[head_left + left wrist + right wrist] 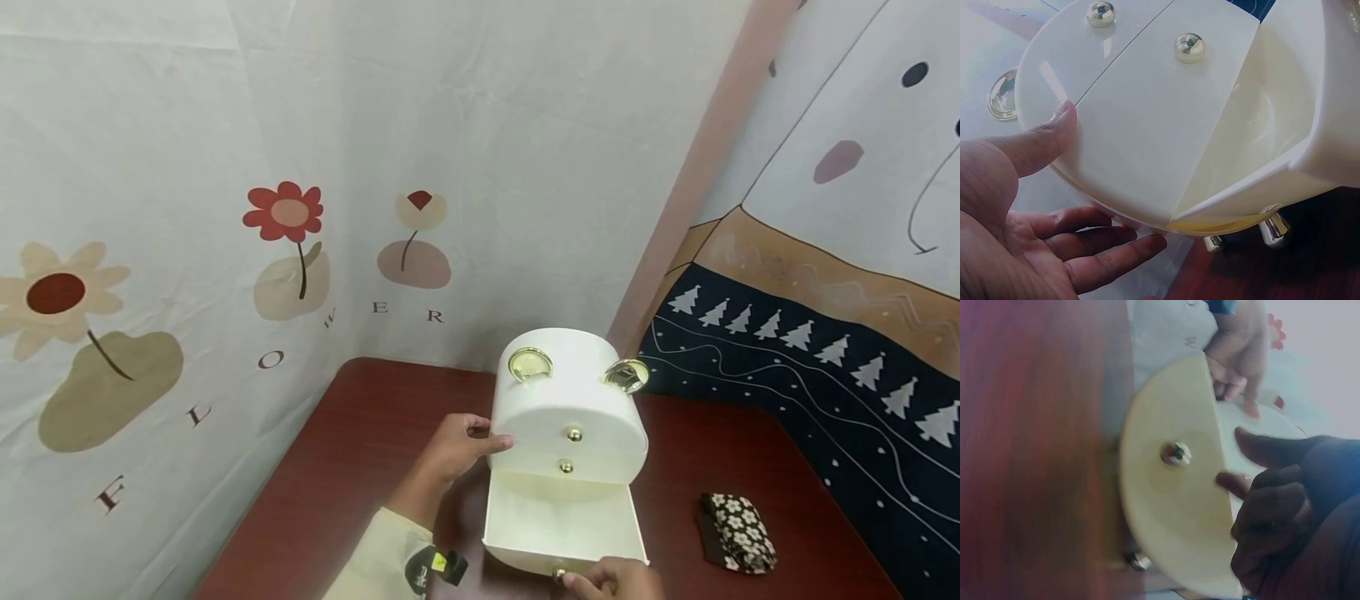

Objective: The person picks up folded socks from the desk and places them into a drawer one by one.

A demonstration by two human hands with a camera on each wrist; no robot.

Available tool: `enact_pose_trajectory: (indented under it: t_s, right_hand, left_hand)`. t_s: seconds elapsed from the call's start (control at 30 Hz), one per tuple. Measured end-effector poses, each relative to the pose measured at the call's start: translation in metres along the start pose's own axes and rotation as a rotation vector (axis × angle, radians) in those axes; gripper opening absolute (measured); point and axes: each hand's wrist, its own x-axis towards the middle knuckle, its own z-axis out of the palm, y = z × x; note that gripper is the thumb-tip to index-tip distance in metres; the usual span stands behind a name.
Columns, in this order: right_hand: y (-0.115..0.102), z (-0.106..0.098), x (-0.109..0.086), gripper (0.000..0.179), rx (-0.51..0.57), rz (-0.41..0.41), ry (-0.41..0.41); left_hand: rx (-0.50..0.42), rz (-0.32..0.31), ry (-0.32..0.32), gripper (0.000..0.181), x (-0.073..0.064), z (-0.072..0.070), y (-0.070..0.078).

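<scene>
A white round-topped drawer box point(567, 367) stands on the table with two gold ear-shaped pieces and small gold feet. Its lowest drawer point(558, 512) is pulled out toward me, the bare inside floor showing; the two drawers above are closed, each with a gold knob. My left hand point(459, 450) holds the box's left side, thumb on the front face and fingers along the curved edge. By the open drawer's front knob point(1176, 454) is my right hand point(618, 579). In the right wrist view its thumb and index finger stand apart from the knob, other fingers loosely bent, holding nothing.
A dark pouch with white flowers point(738, 533) lies on the reddish-brown table point(300, 492), right of the drawer box. Behind the table hangs a pale flower-printed cloth point(510, 167). A dark tree-patterned cloth point(795, 375) hangs along the right side.
</scene>
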Motion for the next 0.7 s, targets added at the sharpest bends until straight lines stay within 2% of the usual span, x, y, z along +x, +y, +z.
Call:
enact_pose_trajectory:
  t_s: [0.1, 0.23, 0.33, 0.43, 0.53, 0.7]
  right_hand:
    - [-0.004, -0.008, -0.006, 0.028, 0.046, -0.041, 0.202]
    - [-0.002, -0.02, -0.003, 0.021, 0.137, -0.129, 0.547]
    - [0.005, -0.033, 0.005, 0.012, 0.16, -0.119, 0.708]
    - [0.013, -0.046, 0.014, 0.01, 0.181, -0.047, 0.755]
    - [0.024, -0.058, 0.022, 0.025, 0.144, 0.027, 0.744]
    - [0.044, -0.074, 0.036, 0.051, 0.066, 0.087, 0.698]
  left_hand:
    - [0.005, 0.001, 0.001, 0.057, 0.0, 0.0, 0.0]
    - [-0.001, 0.0, 0.002, 0.057, 0.001, 0.0, 0.001]
    - [-0.001, 0.0, 0.002, 0.057, 0.001, 0.0, 0.001]
    - [0.004, 0.0, 0.002, 0.058, 0.001, 0.0, 0.002]
    - [0.012, -0.001, 0.004, 0.058, 0.001, 0.0, 0.002]
    - [0.025, -0.005, 0.004, 0.058, 0.001, 0.0, 0.002]
